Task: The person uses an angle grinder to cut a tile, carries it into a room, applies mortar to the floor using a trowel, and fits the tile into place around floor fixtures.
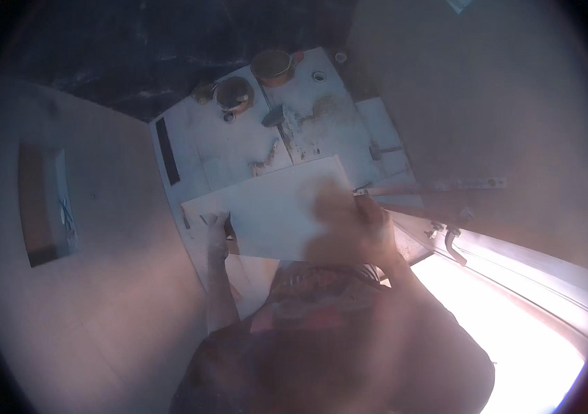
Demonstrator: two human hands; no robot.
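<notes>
Head view, hazy and washed with a pinkish blur, looks down on a person holding a large flat white tile (277,214). It is a smooth rectangular slab with straight edges, held roughly level above the floor at the middle of the scene. The left hand (215,226) grips the tile's near-left edge, fingers curled over the rim. The right hand (349,224) lies at the tile's right side, very blurred; it seems to rest on or clasp the edge, but how far it is closed cannot be told.

Beyond the tile, farther away, the floor (239,141) is laid with pale square tiles smeared with grey, gritty mortar patches. A trowel (277,116) lies on them near the middle. Two round buckets stand at the far side: an orange-rimmed bucket (273,67) and, to its left, a smaller round tub (233,93) with dull, crusted contents. A hammer (384,150) rests on the tiles to the right.

Right of the hands a long, straight wooden-looking bar (439,185) stretches across a doorway, where a metal door handle (451,243) curves down. Bright glare fills the near right. On the left a smooth plastered wall (101,276) holds a rectangular recessed box (45,207).
</notes>
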